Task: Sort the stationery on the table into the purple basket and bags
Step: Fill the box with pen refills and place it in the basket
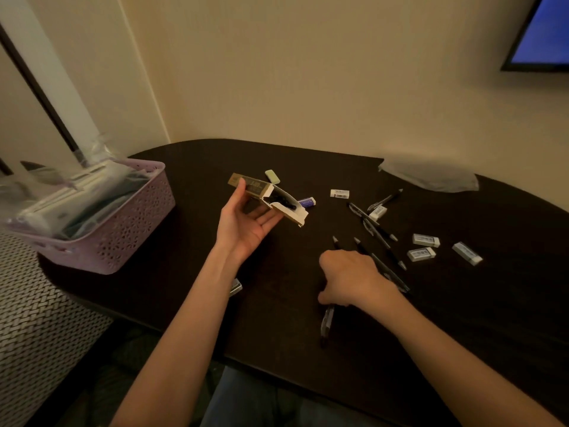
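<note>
Left hand (246, 223) holding open cardboard box (268, 195), perforated purple basket (123, 232)

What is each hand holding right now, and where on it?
The left hand holds the open cardboard box near its closed end, thumb on top. The right hand grips pens around their middles.

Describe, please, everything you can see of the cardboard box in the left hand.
The box is a long, slim carton, brown-gold printed outside, pale inside. Its right end flap hangs open, showing dark items within. It is held above the table, tilted down to the right. The left hand grips it, thumb on top, fingers beneath.
</note>
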Motion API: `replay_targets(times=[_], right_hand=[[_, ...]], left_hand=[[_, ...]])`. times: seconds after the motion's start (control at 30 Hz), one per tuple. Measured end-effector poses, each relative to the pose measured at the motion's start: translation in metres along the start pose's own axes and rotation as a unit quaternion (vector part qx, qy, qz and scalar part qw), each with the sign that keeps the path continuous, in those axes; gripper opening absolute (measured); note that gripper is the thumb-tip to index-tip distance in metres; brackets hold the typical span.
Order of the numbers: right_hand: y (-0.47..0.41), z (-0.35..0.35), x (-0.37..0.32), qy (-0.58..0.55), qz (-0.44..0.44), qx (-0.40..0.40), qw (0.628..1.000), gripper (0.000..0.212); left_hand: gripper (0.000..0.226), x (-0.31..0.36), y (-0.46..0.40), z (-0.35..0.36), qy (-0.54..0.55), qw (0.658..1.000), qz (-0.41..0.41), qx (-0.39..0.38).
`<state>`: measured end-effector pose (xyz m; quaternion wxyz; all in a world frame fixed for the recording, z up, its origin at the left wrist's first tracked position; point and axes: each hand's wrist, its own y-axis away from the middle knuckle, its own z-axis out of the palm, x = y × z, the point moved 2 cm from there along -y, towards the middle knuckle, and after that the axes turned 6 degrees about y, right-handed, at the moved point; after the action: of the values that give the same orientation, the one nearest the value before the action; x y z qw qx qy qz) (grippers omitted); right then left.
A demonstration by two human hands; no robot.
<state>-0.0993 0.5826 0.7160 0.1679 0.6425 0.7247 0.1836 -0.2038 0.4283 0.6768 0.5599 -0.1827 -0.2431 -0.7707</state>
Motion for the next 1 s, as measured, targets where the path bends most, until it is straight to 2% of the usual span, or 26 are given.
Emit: replay_targets(times=[0.1,0.2,0.4,0.47,0.53,0.67,0.73,0.77,0.83,0.9,1.0], right_hand=[[-0.003,0.002,-0.001,0.001,0.024,0.018,1.0,0.029],[-0.002,0.005,0.003,0.029,0.029,0.0,0.999,0.026],[-0.004,-0.005,0.011,-0.024,0.025,0.023,0.999,0.04],[-0.003,-0.017,0.019,-0.058,0.038,0.048,0.996,0.038],[-0.001,-0.034,0.032,-0.097,0.056,0.107,0.988,0.032],[0.002,-0.064,0.058,-0.231,0.043,0.259,0.937,0.012],[-0.001,-0.072,0.063,-0.35,0.014,0.322,0.88,0.008],[-0.003,-0.073,0.064,-0.404,0.002,0.353,0.844,0.012],[-0.005,-0.078,0.063,-0.441,-0.016,0.426,0.79,0.02],[-0.002,-0.082,0.061,-0.432,-0.032,0.461,0.774,0.024],[0.007,-0.087,0.058,-0.453,-0.083,0.39,0.797,0.029]], left_hand=[[0.059,-0.003,-0.003,0.0,0.042,0.999,0.012,-0.001],[0.066,-0.008,-0.008,0.003,0.069,0.997,0.016,-0.01],[0.077,-0.021,-0.021,0.024,0.085,0.996,-0.003,-0.017],[0.078,-0.024,-0.025,0.031,0.092,0.996,-0.005,-0.013],[0.078,-0.027,-0.03,0.034,0.101,0.995,-0.005,-0.006],[0.069,-0.031,-0.036,0.032,0.109,0.994,-0.008,-0.013],[0.07,-0.032,-0.036,0.03,0.115,0.993,-0.01,-0.016],[0.073,-0.032,-0.036,0.029,0.116,0.993,-0.01,-0.018],[0.079,-0.03,-0.037,0.025,0.115,0.993,-0.007,-0.017],[0.08,-0.028,-0.038,0.02,0.113,0.993,-0.006,-0.009],[0.081,-0.027,-0.039,0.015,0.133,0.991,-0.002,0.002]])
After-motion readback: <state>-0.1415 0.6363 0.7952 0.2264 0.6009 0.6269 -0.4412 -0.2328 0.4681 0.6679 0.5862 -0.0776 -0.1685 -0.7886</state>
